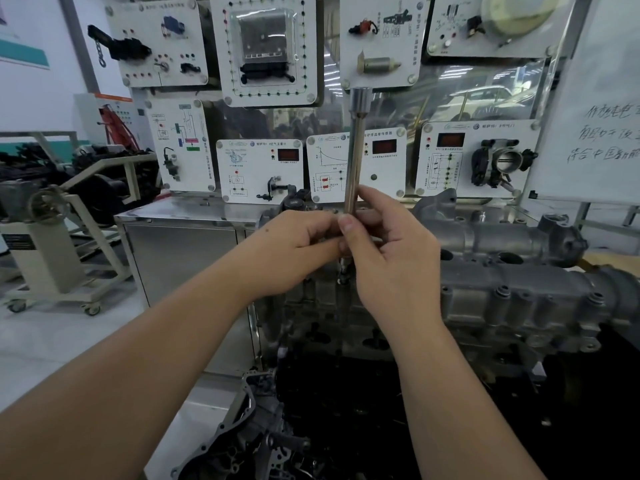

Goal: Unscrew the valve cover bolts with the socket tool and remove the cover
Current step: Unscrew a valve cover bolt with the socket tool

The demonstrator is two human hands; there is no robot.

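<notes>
A long chrome socket tool stands upright in the middle of the view, its wider end at the top. My right hand holds its lower shaft, thumb across the front. My left hand comes in from the left, and its fingertips pinch the shaft at the same height. Below the hands the tool's dark lower end points down at the engine. The grey cast-metal valve cover lies on the engine to the right of the hands, with several bolt bosses along its edge.
A stainless cabinet stands behind left of the engine. Training panels with sensors hang on the board behind. A whiteboard leans at the right. An engine stand on casters is at the far left. A dark housing sits at bottom centre.
</notes>
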